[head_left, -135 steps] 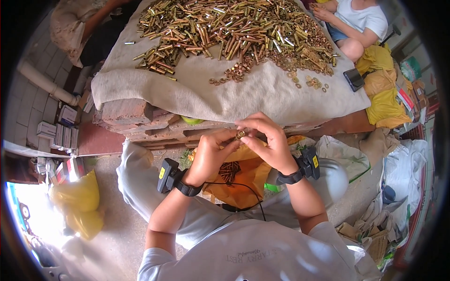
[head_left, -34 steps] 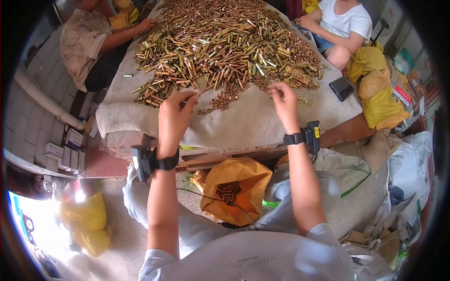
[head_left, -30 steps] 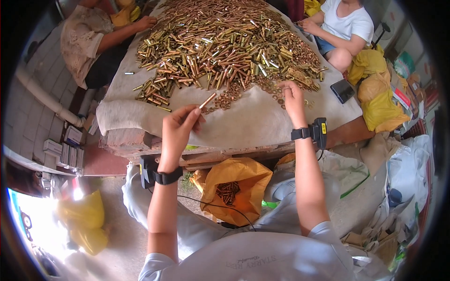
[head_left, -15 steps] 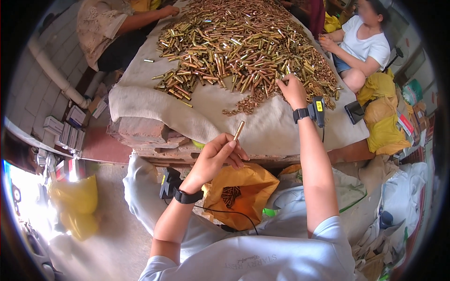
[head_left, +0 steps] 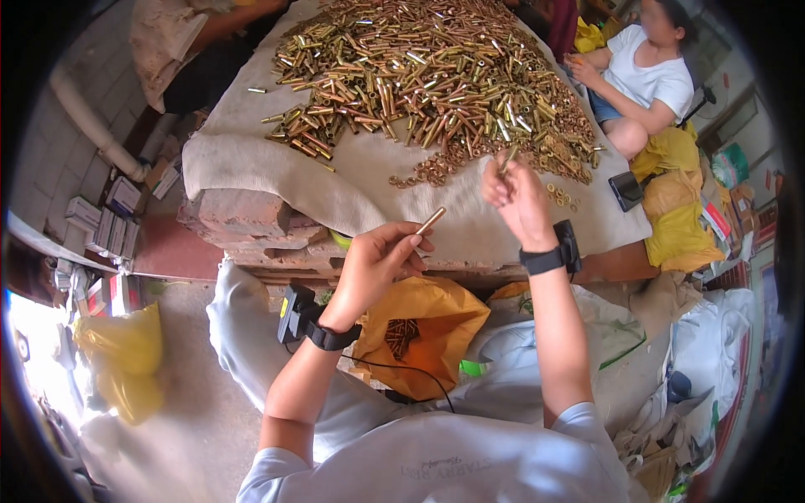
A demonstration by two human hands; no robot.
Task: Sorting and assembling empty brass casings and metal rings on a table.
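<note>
My left hand [head_left: 381, 256], over the near edge of the cloth, pinches a slim copper-coloured metal rod [head_left: 432, 220] that points up and to the right. Raised in front of the pile, my right hand [head_left: 518, 197] has a short brass-coloured metal tube [head_left: 508, 158] between its fingertips. Many such tubes and rods lie in a broad heap [head_left: 402, 84] on the pale cloth [head_left: 243, 155]. Small copper-coloured nuts or rings [head_left: 432, 170] are gathered at the heap's near edge, and a few yellowish rings [head_left: 560, 194] lie right of my right hand.
An orange bag [head_left: 457, 323] with metal pieces inside sits open at my lap. A black phone [head_left: 625, 191] lies at the cloth's right edge. A person in white [head_left: 641, 80] sits at right; another person's sleeve [head_left: 159, 50] shows at left. Bricks [head_left: 243, 210] support the table.
My right hand has drawn back from the heap toward me, lifting a brass-coloured tube. The left hand keeps its rod, now tilted more to the right. The whole view has shifted slightly.
</note>
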